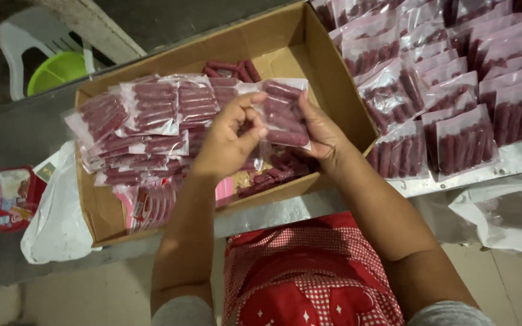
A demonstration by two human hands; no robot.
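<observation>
Two hands (pixel 231 142) (pixel 321 136) gripping glossy sausage packet (pixel 285 115), over cardboard box (pixel 333 90)

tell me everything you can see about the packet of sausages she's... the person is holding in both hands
The packet of sausages is a clear plastic pouch, glossy, holding a row of dark red sausages lying side by side. It is held above the open cardboard box, tilted slightly. The left hand pinches its left edge, and the right hand supports its right side from behind. Whether it is sealed cannot be told.
</observation>
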